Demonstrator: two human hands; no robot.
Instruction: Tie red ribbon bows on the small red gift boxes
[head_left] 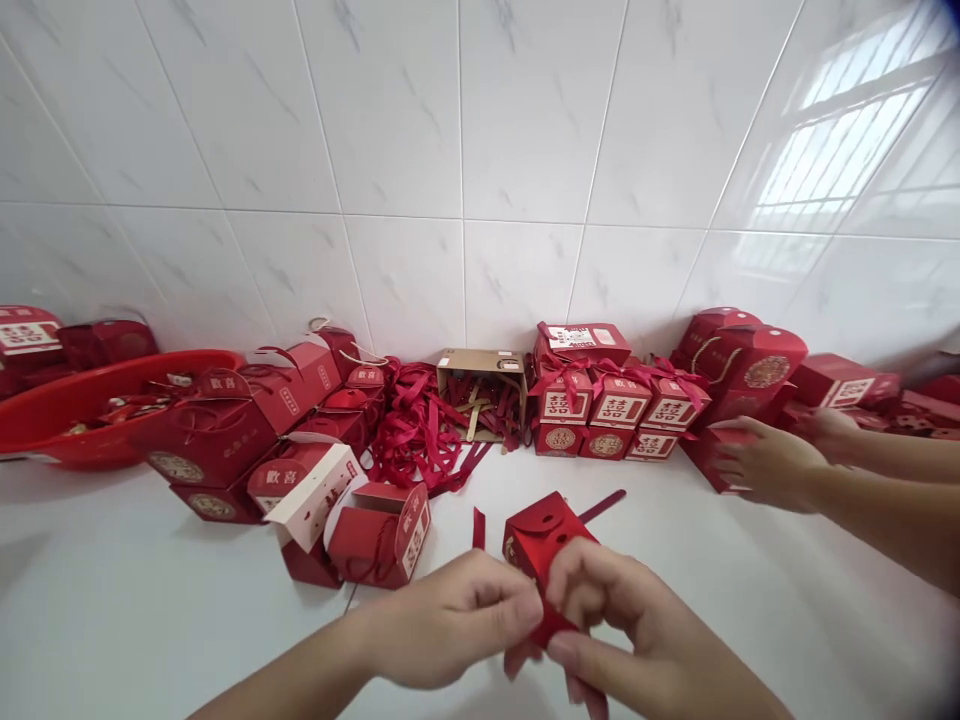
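Both my hands meet low in the middle of the view on a small red gift box (538,541). My left hand (457,618) pinches its near side with fingers closed. My right hand (622,625) is wrapped round the box's right side. A dark red ribbon (601,505) sticks out behind the box, with a short end (478,527) showing to its left. The box's near face is hidden by my fingers.
Another person's hands (765,462) reach in from the right onto red boxes (750,372). Finished bowed boxes (619,405) line the tiled wall. A cardboard box of ribbons (484,385), loose ribbons (420,430), piled boxes (300,460) and a red basin (67,400) lie to the left.
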